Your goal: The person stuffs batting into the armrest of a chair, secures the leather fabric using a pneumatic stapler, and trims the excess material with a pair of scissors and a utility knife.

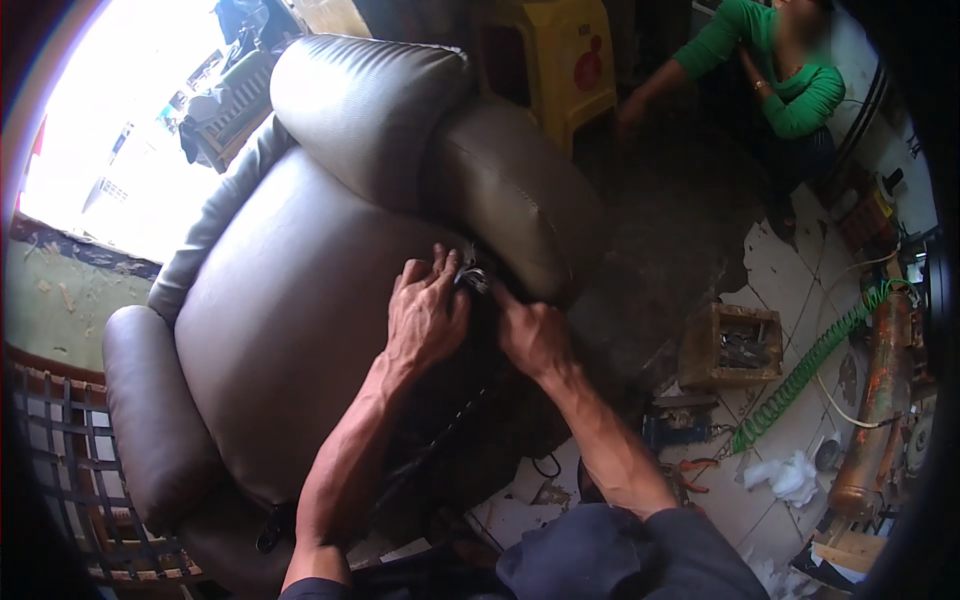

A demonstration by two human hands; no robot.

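Note:
A brown-grey upholstered armchair (290,300) lies tilted in front of me, its seat panel and padded arm facing up. Both my hands work at the seam beside the padded arm (510,190). My left hand (428,315) rests on the panel's edge, its fingers bent around a small shiny grey bunch (474,278) that looks like gathered material. From the other side my right hand (533,335) reaches into the dark gap, mostly closed, with its index finger against the bunch. Its other fingertips are hidden, and what they hold does not show.
A yellow plastic stool (560,65) stands beyond the chair. At the far right sits a person in a green top (800,95). A wooden box of metal pieces (733,345), a coiled green hose (800,385), orange-handled pliers (695,472) and a rusty cylinder (875,400) lie to the right.

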